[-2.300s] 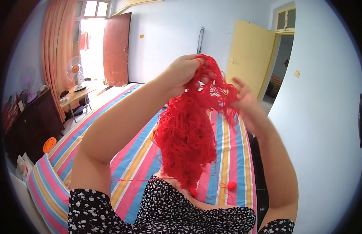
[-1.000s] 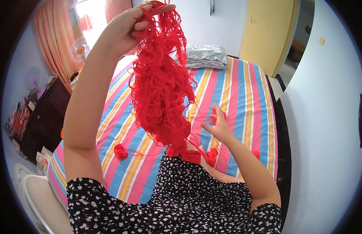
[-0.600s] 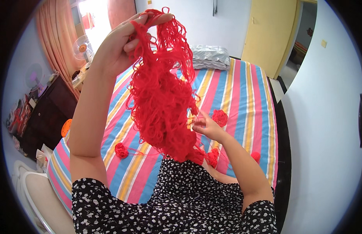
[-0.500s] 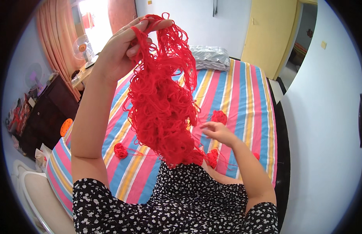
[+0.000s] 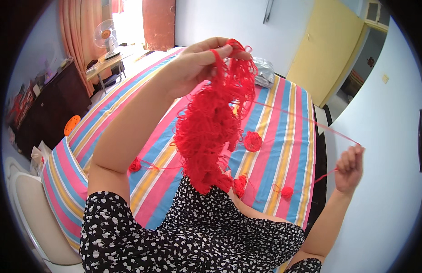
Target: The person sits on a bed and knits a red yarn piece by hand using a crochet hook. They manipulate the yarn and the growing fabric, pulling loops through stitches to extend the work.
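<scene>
Red yarn tangle (image 5: pixel 204 125) hangs long and shaggy from left hand (image 5: pixel 197 66) — bright red, loose curly loops, airy at the top, denser and matted lower down, stray ends fraying out the sides. It's in front of the body, over the striped bedsheet (image 5: pixel 286 136), lower end overlapping the black floral dress (image 5: pixel 202 223). Left thumb and fingers grip the top loops. Right hand (image 5: pixel 349 168), well off to the right, closed on a single strand (image 5: pixel 306 117) — pulled nearly straight from the tangle.
</scene>
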{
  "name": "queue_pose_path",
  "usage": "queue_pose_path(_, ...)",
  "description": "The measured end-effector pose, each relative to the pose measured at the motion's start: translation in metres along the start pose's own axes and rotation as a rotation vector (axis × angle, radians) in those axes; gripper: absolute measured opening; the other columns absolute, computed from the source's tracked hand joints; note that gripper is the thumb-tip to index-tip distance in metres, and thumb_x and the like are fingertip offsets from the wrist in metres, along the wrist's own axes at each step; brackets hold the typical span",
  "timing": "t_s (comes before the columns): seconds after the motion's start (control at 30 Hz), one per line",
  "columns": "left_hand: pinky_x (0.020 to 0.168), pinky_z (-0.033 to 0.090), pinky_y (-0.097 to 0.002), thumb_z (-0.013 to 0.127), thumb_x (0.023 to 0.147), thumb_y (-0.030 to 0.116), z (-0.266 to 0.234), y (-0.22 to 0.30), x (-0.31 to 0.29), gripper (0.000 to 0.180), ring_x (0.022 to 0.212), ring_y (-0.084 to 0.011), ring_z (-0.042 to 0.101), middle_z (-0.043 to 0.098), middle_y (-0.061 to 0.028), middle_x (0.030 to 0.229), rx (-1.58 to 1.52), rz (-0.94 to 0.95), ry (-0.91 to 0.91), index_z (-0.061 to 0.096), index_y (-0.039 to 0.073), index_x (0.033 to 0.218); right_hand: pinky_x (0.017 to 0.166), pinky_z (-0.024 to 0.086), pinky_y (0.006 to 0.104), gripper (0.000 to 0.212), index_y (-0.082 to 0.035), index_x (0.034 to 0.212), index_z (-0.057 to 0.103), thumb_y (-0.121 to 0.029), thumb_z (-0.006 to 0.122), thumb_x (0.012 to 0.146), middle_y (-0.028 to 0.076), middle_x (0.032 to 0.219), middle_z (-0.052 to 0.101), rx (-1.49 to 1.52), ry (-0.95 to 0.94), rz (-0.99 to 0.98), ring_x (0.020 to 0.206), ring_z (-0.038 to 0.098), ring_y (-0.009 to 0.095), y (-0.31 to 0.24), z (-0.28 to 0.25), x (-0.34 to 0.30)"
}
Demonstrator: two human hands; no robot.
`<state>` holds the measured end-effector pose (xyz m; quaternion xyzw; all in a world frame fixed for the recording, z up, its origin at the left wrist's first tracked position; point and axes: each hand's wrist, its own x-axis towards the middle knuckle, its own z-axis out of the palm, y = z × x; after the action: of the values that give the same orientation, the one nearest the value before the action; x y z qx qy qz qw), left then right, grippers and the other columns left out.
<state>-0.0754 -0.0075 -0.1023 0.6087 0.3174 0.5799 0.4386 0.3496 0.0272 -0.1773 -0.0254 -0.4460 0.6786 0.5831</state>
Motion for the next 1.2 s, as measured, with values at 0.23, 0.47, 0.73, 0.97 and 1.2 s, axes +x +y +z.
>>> queue_pose_path(0.23,0.095,0.042,-0.0328,0.053,0.092,0.028,0.002,-0.015,0.008,0.034,0.110,-0.0182,0.054,0.059,-0.0123,0.117,-0.035,-0.061,-0.066,0.050,0.004,0.116,0.043,0.027,0.0205,0.021,-0.004,0.090,0.053,-0.021,0.043,0.097,0.002,0.079,0.040,-0.113,-0.074,-0.169,0.056,0.029,0.009,-0.027,0.021,0.002)
queue_pose_path(0.47,0.084,0.047,-0.0277,0.052,0.092,0.026,0.010,-0.016,0.012,0.031,0.099,-0.0149,0.059,0.062,-0.0102,0.110,0.100,-0.121,0.007,0.052,0.003,0.113,0.062,0.045,0.0252,0.018,-0.004,0.099,0.056,-0.017,0.045,0.096,0.010,0.122,0.048,-0.018,0.272,-0.399,0.108,0.048,0.019,-0.040,0.024,0.002)
queue_pose_path(0.73,0.049,0.042,-0.0183,0.055,0.088,0.015,0.023,-0.008,0.018,0.029,0.069,-0.0088,0.060,0.065,-0.0102,0.100,0.247,-0.173,-0.014,0.051,-0.002,0.111,0.057,0.042,0.0254,0.019,-0.001,0.107,0.051,-0.014,0.040,0.097,0.006,0.102,0.054,0.265,0.031,-0.244,0.090,0.054,0.017,-0.052,-0.006,-0.002)
queue_pose_path(0.97,0.048,0.044,-0.0186,0.057,0.084,0.012,0.029,-0.012,0.023,0.034,0.075,-0.0117,0.064,0.061,-0.0131,0.106,0.192,-0.171,-0.083,0.048,-0.002,0.114,0.044,0.028,0.0183,0.017,-0.003,0.105,0.050,-0.016,0.044,0.096,0.000,0.081,0.044,-0.233,0.303,-0.241,0.056,0.032,0.007,-0.015,0.026,0.005)
queue_pose_path(1.2,0.049,0.046,-0.0194,0.058,0.082,0.012,0.044,-0.011,0.017,0.036,0.080,-0.0138,0.065,0.059,-0.0122,0.106,0.264,-0.148,-0.127,0.048,-0.002,0.114,0.043,0.025,0.0140,0.016,-0.003,0.103,0.059,-0.006,0.056,0.087,0.003,0.088,0.061,-0.712,0.233,0.087,0.051,0.035,-0.001,0.047,0.081,0.017)
